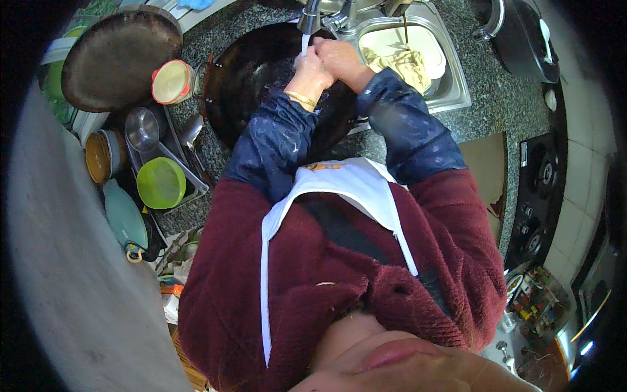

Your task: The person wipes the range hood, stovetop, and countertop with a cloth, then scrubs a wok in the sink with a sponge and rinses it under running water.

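Under the tap (309,18), my left hand (312,71) and my right hand (339,58) are pressed together. A stream of water (305,44) runs down onto them. The right fingers overlap the left hand, and both sets of fingertips are partly hidden, so I cannot see whether anything lies between them. Below them a large, dark, wet wok (235,93) fills the left side of the sink. Beside my right hand, a wrung pale yellow cloth (404,63) lies over a white plastic tray (433,41) in the steel basin (460,95).
Left of the wok stand a red-rimmed cup (171,82), a large round dark pan (122,59), a steel ladle (192,130) and a green bowl (161,182). A black gas hob (536,196) lies to the right, past the speckled granite counter (519,105).
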The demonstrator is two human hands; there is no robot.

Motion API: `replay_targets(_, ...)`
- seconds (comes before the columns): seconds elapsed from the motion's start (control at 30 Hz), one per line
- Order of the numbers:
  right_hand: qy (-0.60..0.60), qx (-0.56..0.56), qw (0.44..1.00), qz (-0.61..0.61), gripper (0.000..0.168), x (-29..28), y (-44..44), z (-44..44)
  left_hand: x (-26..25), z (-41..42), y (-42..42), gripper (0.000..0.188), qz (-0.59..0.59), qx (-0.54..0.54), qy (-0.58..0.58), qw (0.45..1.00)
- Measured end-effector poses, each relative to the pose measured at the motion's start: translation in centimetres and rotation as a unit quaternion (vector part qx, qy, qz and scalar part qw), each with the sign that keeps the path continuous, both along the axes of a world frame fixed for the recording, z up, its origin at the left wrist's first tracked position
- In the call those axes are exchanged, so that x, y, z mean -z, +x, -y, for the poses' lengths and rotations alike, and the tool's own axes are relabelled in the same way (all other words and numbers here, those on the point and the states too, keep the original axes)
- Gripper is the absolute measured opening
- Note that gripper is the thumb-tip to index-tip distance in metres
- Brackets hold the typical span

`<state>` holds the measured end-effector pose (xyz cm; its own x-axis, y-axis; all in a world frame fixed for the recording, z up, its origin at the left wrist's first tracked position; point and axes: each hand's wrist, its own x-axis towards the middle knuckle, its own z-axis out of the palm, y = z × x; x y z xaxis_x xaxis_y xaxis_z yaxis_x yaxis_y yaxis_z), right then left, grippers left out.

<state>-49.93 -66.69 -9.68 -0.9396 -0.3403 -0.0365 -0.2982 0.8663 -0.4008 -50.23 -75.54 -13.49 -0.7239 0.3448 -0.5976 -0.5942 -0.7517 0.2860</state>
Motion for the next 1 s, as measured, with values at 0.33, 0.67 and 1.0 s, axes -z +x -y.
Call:
replay_targets(0.33,-0.191,0.011,0.981,0.0,0.045,3.3,5.0,-6.0,-2.5,5.8,2.1,0.041,-0.422,0.325,-0.357,0.767)
replay_targets(0.67,-0.583,-0.007,0.732,0.352,0.037,-4.1,6.5,-2.8,-3.9,12.9,3.2,0.052,-0.444,0.373,-0.263,0.771)
replay_targets(1.0,-0.153,0.25,0.951,0.101,0.043,5.8,11.1,-10.9,-5.2,23.1,1.7,0.025,-0.27,0.106,-0.949,0.125)
